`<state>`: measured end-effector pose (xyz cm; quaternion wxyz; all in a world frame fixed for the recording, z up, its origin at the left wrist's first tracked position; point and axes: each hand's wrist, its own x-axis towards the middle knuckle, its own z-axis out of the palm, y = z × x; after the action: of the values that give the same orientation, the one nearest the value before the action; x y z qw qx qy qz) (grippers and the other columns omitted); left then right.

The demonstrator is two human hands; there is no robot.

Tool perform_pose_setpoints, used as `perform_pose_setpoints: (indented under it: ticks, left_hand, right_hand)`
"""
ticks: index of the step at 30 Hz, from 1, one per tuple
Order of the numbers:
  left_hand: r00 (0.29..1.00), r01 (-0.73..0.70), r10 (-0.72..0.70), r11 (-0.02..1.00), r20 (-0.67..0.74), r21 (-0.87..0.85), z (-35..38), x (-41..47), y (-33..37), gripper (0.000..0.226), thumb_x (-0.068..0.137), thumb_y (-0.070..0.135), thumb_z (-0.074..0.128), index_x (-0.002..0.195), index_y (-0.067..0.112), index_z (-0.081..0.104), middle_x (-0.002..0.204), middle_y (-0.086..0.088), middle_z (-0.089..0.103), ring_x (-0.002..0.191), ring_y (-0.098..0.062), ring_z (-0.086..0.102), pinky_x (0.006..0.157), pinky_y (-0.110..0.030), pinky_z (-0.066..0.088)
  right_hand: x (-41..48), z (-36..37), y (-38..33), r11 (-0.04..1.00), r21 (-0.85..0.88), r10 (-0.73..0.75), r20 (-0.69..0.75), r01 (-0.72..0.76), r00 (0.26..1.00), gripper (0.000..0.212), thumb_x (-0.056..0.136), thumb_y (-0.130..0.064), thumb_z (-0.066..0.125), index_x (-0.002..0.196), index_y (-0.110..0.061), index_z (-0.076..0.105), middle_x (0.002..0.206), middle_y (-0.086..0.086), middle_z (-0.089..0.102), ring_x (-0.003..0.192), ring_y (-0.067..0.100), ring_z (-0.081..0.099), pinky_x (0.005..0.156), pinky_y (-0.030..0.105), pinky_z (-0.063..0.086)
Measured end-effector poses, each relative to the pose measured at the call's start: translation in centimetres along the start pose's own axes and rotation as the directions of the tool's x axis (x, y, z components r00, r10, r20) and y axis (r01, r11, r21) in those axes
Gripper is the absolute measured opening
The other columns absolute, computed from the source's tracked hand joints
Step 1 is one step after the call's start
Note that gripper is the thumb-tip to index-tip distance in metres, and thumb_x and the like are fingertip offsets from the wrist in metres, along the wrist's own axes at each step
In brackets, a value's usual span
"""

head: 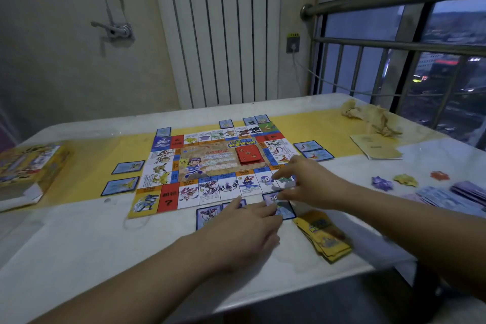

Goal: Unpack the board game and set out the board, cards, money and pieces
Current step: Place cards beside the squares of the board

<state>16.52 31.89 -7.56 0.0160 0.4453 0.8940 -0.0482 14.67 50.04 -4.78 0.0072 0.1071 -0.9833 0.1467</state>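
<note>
Board (210,166) is flat mid-table, long side toward the person. Blue-edged cards sit outside its rim on every side, e.g. two on the left (123,177) and two on the right (313,150). A red card stack (248,154) sits on the centre panel.

Active item: one blue card (286,210) just off the board's near edge, by the right corner. Left hand (247,223) is flat, fingers straight, tips resting on that card. Right hand (307,181) reaches over the corner with the index out over the board squares and the thumb down at the card's far edge. Can't tell if it's pinching the card or only touching it. Another blue card (207,216) lies just to the left, partly under the left hand.

Yellow card pile (323,239) is fanned out near the table (79,244) edge, beside the right forearm. Money (447,197) and three pieces (405,180) are further right, with the box (31,163) far left.

Risks, as I judge them:
- Right forearm sweeps back and clips the yellow pile. It's already loose and near the edge, so cards could go on the floor.
- Sliding the card with flat fingers on a glossy top could nudge the thin board or the neighbouring card out of line.
- Low light and small art make it easy to put a card at the wrong square.
</note>
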Motion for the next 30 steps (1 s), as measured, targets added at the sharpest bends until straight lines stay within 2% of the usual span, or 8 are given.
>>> perform_pose_setpoints:
  ticks: [2,5,9,17,22,25,28,30]
  left_hand:
    - [1.0,0.005,-0.005,1.0,0.01,0.014,0.0,-0.2,0.2,0.041,0.101,0.04,0.029,0.135,0.021,0.039,0.149,0.002,0.031,0.137,-0.015,0.027,0.113,-0.048,0.014]
    - [1.0,0.01,-0.01,1.0,0.011,0.021,0.1,-0.3,0.3,0.041,0.101,0.039,0.028,0.135,0.02,0.039,0.147,0.002,0.034,0.136,-0.016,0.03,0.112,-0.047,0.017]
    - [0.999,0.028,-0.028,1.0,0.039,-0.01,-0.2,-0.2,0.5,0.04,0.101,0.039,0.027,0.135,0.021,0.04,0.146,0.004,0.036,0.136,-0.015,0.029,0.112,-0.048,0.016]
    - [0.989,0.147,-0.15,0.975,-0.004,-0.169,-0.5,0.2,1.4,0.036,0.101,0.035,0.03,0.126,0.023,0.053,0.135,0.004,0.051,0.124,-0.014,0.044,0.112,-0.048,0.02]
    - [0.983,0.17,-0.179,0.97,-0.032,-0.173,-0.1,0.3,1.4,0.034,0.1,0.035,0.032,0.121,0.022,0.056,0.128,0.001,0.057,0.122,-0.019,0.047,0.103,-0.044,0.035]
    - [0.982,0.188,-0.191,0.969,-0.005,-0.164,-0.1,0.2,1.7,0.036,0.101,0.034,0.031,0.127,0.023,0.053,0.139,0.003,0.05,0.14,-0.017,0.027,0.113,-0.05,0.018]
    - [0.982,0.19,-0.191,0.971,0.012,-0.147,-0.3,0.0,2.1,0.035,0.101,0.034,0.03,0.125,0.021,0.052,0.137,0.001,0.049,0.137,-0.017,0.03,0.113,-0.052,0.014]
    - [0.981,0.192,-0.19,0.971,0.031,-0.14,-0.3,-0.2,2.5,0.035,0.101,0.034,0.029,0.125,0.02,0.05,0.139,0.0,0.046,0.133,-0.018,0.036,0.113,-0.053,0.011]
  right_hand:
    - [-0.9,-1.4,0.0,0.999,-0.048,0.008,0.07,-0.005,0.998,0.051,0.086,-0.044,0.063,0.13,-0.021,0.055,0.118,-0.001,0.058,0.079,0.001,0.046,0.061,0.012,0.033]
    - [-2.6,-3.2,-0.3,0.977,-0.201,0.149,0.382,-0.075,0.912,0.073,0.08,-0.059,0.061,0.139,-0.02,0.043,0.131,-0.003,0.052,0.103,0.01,0.053,0.084,0.02,0.041]
    - [-3.5,-3.5,-1.0,0.935,-0.352,0.244,0.524,-0.053,0.816,0.077,0.077,-0.051,0.069,0.14,-0.019,0.038,0.136,0.0,0.045,0.117,0.019,0.051,0.095,0.028,0.045]
    - [-1.7,-3.0,-1.3,0.931,-0.358,0.279,0.589,-0.064,0.758,0.075,0.075,-0.041,0.076,0.136,-0.014,0.043,0.134,0.005,0.048,0.098,0.017,0.053,0.088,0.031,0.054]
    - [-2.0,-3.1,-2.0,0.941,-0.323,0.276,0.572,-0.096,0.772,0.066,0.074,-0.036,0.078,0.129,-0.01,0.051,0.114,0.002,0.055,0.073,0.007,0.055,0.066,0.018,0.054]
    - [-2.7,-3.1,-2.1,0.955,-0.272,0.255,0.535,-0.121,0.806,0.066,0.076,-0.027,0.077,0.131,-0.012,0.044,0.113,0.002,0.052,0.082,0.014,0.056,0.064,0.019,0.053]
    - [-4.3,-2.8,-1.8,0.966,-0.236,0.205,0.449,-0.106,0.87,0.07,0.079,-0.027,0.074,0.137,-0.02,0.037,0.131,0.002,0.045,0.107,0.02,0.051,0.08,0.026,0.049]
    - [-5.5,-2.4,-0.9,0.981,-0.163,0.163,0.371,-0.109,0.914,0.067,0.08,-0.03,0.073,0.136,-0.024,0.037,0.128,-0.002,0.046,0.106,0.016,0.048,0.08,0.023,0.045]
